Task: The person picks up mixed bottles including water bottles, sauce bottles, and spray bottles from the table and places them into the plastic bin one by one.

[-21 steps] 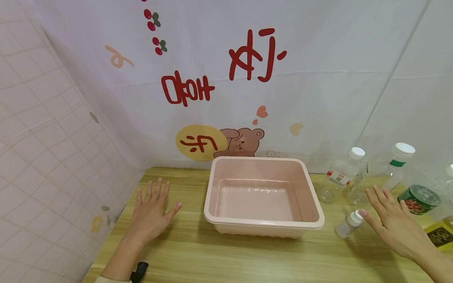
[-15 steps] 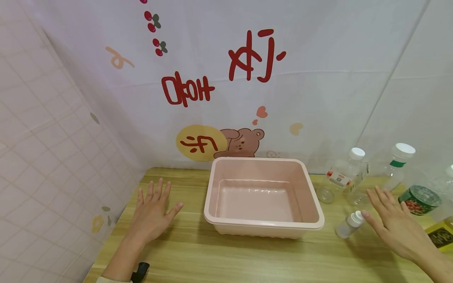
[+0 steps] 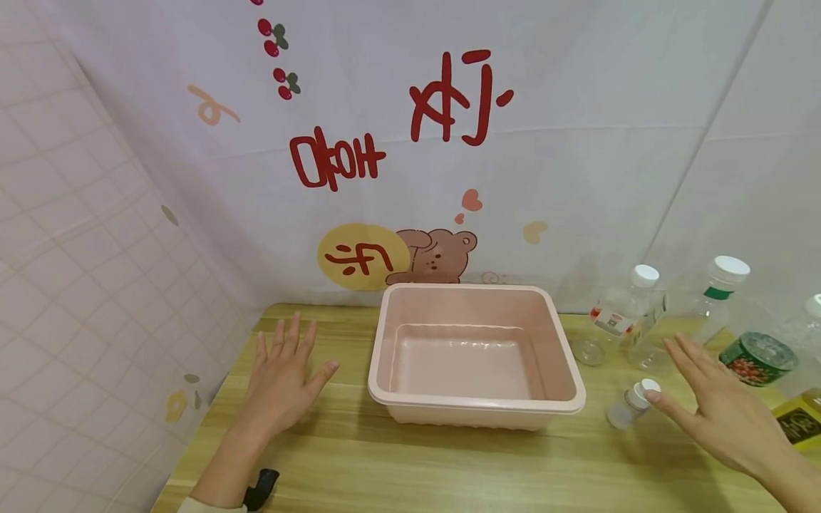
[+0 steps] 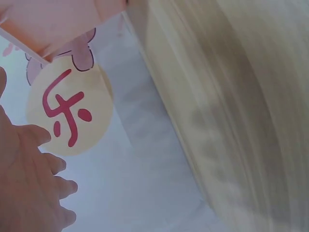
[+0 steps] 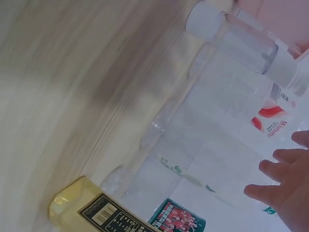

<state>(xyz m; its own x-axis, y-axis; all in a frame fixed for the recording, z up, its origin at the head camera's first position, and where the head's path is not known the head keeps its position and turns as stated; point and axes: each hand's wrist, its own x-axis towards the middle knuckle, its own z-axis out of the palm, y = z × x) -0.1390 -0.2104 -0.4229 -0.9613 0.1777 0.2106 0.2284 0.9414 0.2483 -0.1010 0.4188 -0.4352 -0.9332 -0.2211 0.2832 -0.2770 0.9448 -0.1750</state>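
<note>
My left hand (image 3: 282, 388) hovers over the table left of the pink plastic basin (image 3: 474, 406), fingers spread and holding nothing. On the right, my right hand (image 3: 731, 413) is held with straight fingers above the table among the bottles. Its thumb appears close to the white cap of a small clear bottle (image 3: 622, 415); whether they touch I cannot tell. Behind that hand stand a clear bottle with a red and white label (image 3: 612, 320) and a taller clear bottle with a green neck band (image 3: 718, 293). The basin has nothing in it.
A green can-like container (image 3: 760, 360) and a yellow bottle with a black label (image 3: 798, 420) stand at the far right. Another white-capped clear bottle (image 3: 814, 313) is partly cut off. A printed cloth (image 3: 577, 142) hangs behind the wooden table (image 3: 410, 477).
Both hands have lifted slightly, and the right hand's fingers look more turned on edge. The head view has shifted a little. The basin and bottles stay in place.
</note>
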